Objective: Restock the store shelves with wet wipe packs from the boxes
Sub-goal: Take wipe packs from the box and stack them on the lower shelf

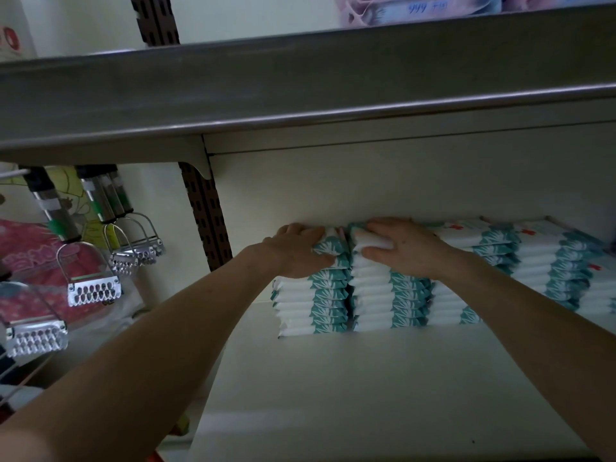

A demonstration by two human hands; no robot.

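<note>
Bare shelf in front, packed stacks at the fingers

Nearer than the fingers [378,252] the shelf board [366,378] lies open; wet wipe stacks [373,295] fill the space beneath and right of them, back wall [333,195] just beyond, upper shelf [300,95] overhead.

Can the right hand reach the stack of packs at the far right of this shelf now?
Probably yes. The shelf is open in front and nothing stands between the right hand and the far-right stack; it would first have to let go of the pack it grips.

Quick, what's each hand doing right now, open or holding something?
Left hand: grips the top packs of the end stack.
Right hand: grips the white pack atop the next stack.
</note>
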